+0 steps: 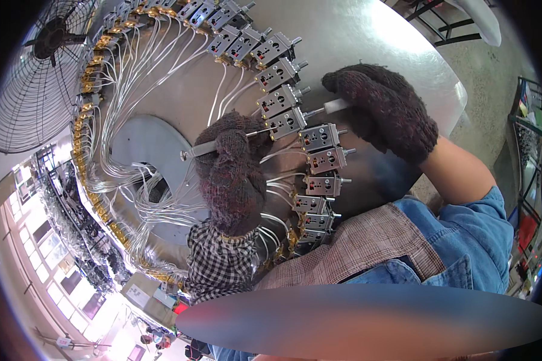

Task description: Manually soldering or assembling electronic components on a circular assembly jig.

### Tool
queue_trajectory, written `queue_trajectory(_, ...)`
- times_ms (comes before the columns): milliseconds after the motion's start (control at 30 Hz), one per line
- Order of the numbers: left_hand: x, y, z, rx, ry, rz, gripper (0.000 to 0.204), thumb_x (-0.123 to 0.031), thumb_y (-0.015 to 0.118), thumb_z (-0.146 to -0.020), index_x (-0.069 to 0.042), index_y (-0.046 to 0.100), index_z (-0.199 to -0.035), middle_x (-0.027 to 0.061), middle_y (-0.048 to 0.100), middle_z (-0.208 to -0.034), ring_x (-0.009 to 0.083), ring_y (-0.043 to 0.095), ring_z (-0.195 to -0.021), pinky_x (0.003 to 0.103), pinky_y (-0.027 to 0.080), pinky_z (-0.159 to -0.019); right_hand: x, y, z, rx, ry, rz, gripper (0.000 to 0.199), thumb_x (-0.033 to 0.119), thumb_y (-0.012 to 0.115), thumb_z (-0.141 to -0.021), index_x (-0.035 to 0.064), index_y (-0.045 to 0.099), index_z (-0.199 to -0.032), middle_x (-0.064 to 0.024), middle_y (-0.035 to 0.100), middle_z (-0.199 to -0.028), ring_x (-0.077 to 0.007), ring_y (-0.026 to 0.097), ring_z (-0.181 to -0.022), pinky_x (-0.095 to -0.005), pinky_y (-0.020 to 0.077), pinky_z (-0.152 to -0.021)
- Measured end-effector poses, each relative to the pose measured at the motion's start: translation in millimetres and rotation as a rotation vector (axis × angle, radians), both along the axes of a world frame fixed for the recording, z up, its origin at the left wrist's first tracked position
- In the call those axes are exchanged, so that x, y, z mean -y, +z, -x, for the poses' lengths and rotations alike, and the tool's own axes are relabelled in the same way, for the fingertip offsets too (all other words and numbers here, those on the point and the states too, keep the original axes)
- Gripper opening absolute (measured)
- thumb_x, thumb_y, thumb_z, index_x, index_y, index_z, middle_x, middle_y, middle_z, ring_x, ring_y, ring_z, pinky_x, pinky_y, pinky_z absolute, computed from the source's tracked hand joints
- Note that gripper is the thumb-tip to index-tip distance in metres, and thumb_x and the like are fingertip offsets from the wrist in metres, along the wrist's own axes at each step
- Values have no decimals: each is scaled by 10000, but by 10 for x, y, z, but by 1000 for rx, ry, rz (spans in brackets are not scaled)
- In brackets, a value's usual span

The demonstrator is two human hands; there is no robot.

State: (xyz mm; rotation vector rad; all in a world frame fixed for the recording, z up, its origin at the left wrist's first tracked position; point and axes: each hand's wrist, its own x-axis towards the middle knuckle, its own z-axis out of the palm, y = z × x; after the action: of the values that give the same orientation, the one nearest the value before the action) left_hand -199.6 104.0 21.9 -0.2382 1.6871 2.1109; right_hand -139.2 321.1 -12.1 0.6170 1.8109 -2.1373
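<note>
My left hand (232, 171), in a dark knitted glove, is closed around a screwdriver (200, 150) with a grey handle. Its thin blade reaches the inner side of a small metal switch box (286, 123) in the curved row. On the outer side of that box, my right hand (385, 111), gloved alike, has its fingers closed on a short white cylinder (336, 106). The cylinder meets the box's protruding shaft. Neighbouring boxes, such as one metal box (320, 138) just nearer to me, have similar shafts pointing outward.
Silvery-white wires (126, 78) run from the ring of boxes toward the centre, over a round grey disc (141, 141). The ring lies on a shiny metal table (343, 36). A wire-caged fan (48, 72) stands at the left, shelving (527, 132) at the right.
</note>
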Motion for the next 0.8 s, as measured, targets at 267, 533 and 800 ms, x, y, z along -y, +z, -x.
queue_trajectory(267,-56,46,-28,-23,32,-5,293,-147,534,-832,42,469,-1046,183,555,-949,283,589,-832,378,526,-721,-34,67,45,179,-27,207,271,210,498,-853,73,552,-1081,-60,586,-763,-81,543,-527,-214,438,-427)
queue_trajectory(533,-87,49,-74,-11,-23,79,289,-205,528,-833,30,477,-994,164,551,-904,282,578,-865,440,503,-780,-53,-135,-151,-74,-66,198,310,247,497,-861,68,550,-1108,-64,603,-809,-90,572,-649,-204,453,-478)
queue_trajectory(800,-137,54,-116,-59,37,56,311,-157,553,-819,28,466,-1054,199,566,-934,288,589,-841,403,520,-728,-127,-7,-136,15,-31,250,327,268,516,-851,75,546,-1113,-46,607,-812,-80,576,-690,-197,436,-474)
